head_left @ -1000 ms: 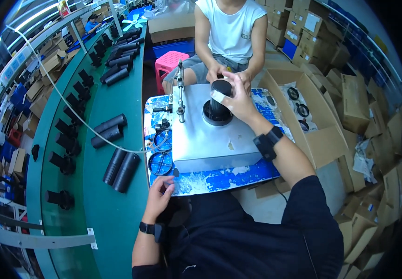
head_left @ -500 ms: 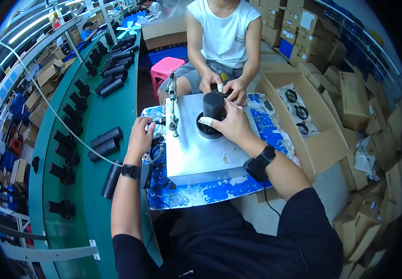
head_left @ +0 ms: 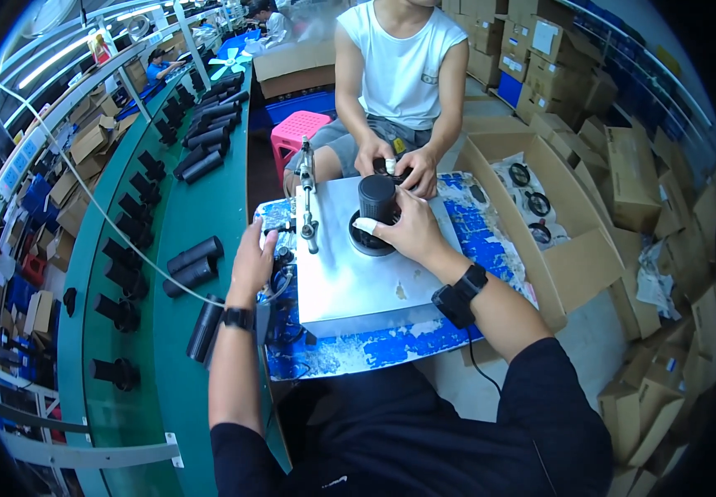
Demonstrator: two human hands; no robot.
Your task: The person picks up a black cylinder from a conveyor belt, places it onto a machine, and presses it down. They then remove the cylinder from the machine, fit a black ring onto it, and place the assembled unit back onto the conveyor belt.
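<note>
My right hand (head_left: 414, 231) is closed round the side of a black ribbed cylinder (head_left: 377, 197), its thumb wrapped in white tape. The cylinder stands upright in a dark round ring (head_left: 366, 244) set in the top of a silver metal box (head_left: 345, 290). My left hand (head_left: 253, 263) is open beside the box's left edge, fingers stretched forward and thumb apart, holding nothing. Close to it are a small fitting with a hose and a metal toggle clamp (head_left: 308, 203) mounted upright on the box. The lower end of the cylinder is hidden inside the ring.
Across the box sits a co-worker (head_left: 399, 74) handling a small dark part. A green conveyor (head_left: 171, 364) on the left carries several black cylinders. On the right stands an open carton (head_left: 573, 265) holding black rings. A pink stool (head_left: 298, 128) stands behind the blue worn table (head_left: 374, 348).
My left hand has drawn back slightly from the fitting by the clamp, its fingers opening. My right hand stays on the cylinder. The whole view has shifted a little.
</note>
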